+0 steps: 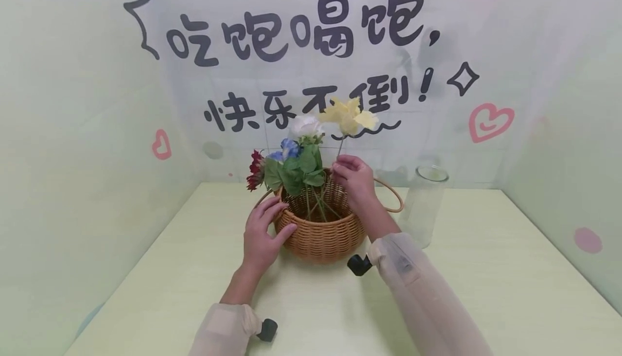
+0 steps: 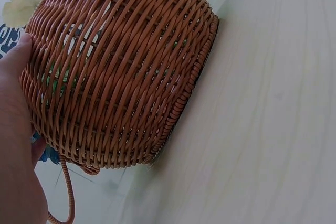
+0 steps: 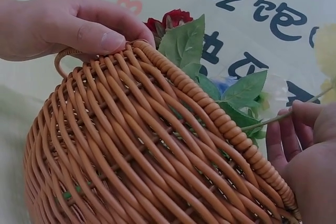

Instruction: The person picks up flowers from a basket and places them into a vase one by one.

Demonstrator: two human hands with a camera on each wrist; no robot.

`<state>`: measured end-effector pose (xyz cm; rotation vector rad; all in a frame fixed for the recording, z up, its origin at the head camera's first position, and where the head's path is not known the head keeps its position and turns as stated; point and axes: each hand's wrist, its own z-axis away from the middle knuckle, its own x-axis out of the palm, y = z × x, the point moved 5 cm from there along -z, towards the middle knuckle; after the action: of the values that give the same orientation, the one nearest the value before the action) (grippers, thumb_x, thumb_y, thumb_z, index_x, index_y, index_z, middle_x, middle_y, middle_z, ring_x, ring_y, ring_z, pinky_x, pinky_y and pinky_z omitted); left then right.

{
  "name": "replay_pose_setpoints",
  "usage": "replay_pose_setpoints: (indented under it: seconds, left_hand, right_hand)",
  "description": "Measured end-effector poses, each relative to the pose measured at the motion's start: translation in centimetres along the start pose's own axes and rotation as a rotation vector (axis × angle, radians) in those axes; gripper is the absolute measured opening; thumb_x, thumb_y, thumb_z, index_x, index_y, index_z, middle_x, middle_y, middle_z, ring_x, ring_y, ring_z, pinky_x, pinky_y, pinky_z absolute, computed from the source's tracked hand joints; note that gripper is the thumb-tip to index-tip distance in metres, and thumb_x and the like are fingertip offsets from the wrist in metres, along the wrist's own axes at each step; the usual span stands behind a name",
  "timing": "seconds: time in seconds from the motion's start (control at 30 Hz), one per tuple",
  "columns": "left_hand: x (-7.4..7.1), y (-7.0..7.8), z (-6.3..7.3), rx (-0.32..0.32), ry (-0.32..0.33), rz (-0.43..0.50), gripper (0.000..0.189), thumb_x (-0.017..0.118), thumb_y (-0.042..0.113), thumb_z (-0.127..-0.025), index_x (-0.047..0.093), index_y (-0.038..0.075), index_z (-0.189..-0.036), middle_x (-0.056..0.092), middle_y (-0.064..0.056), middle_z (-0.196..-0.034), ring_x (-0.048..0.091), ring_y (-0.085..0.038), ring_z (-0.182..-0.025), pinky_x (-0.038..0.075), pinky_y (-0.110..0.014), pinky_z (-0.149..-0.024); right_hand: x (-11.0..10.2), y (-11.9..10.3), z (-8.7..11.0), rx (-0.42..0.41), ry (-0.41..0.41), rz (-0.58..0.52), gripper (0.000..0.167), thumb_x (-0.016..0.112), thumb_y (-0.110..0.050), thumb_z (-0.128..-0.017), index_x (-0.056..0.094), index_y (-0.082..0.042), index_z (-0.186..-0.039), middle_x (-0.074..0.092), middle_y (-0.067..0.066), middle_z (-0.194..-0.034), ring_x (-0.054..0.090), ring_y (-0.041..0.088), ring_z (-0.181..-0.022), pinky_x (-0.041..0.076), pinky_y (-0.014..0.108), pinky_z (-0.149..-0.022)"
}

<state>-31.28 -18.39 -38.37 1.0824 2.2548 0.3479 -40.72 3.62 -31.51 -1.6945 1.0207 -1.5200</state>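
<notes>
A brown wicker basket (image 1: 320, 241) stands upright on the table, and my left hand (image 1: 261, 237) grips its left rim, thumb outside and fingers over the edge. Between the thumb and fingers of my right hand (image 1: 358, 183) is the thin stem of a yellow flower (image 1: 349, 118), its bloom held above the basket's right side. The lower stem runs down past the rim, partly hidden by the hand. A white flower (image 1: 305, 127), a blue flower (image 1: 290, 147) and a dark red flower (image 1: 255, 172) lean left in the basket, among green leaves (image 3: 184, 43).
To the right of the basket stands a tall clear glass vase (image 1: 424, 210), close to the right forearm. The basket's loop handle (image 1: 396, 196) sticks out on the right. Behind the table (image 1: 486, 269) rises a wall with black lettering; side panels flank it.
</notes>
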Motion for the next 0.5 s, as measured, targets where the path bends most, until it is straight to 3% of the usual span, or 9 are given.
replay_pose_setpoints:
  seconds: [0.13, 0.5]
  left_hand:
    - [0.1, 0.1, 0.0, -0.003, -0.004, -0.011, 0.045, 0.078, 0.035, -0.081, 0.066, 0.016, -0.12, 0.054, -0.003, -0.135, 0.046, -0.027, -0.127, 0.037, -0.053, -0.101]
    - [-0.2, 0.0, 0.0, -0.021, -0.001, 0.002, 0.043, 0.08, 0.03, -0.08, 0.067, 0.015, -0.119, 0.054, -0.004, -0.135, 0.045, -0.028, -0.127, 0.04, -0.052, -0.1]
  right_hand:
    - [-0.1, -0.6, 0.3, -0.022, 0.006, -0.024, 0.016, 0.064, 0.012, -0.086, 0.062, 0.002, -0.098, 0.065, 0.014, -0.088, 0.065, 0.02, -0.071, 0.056, 0.029, -0.064]
    - [-1.1, -3.2, 0.6, -0.098, 0.029, 0.011, 0.017, 0.063, 0.009, -0.089, 0.058, 0.002, -0.104, 0.06, 0.005, -0.088, 0.062, 0.016, -0.078, 0.057, 0.032, -0.071]
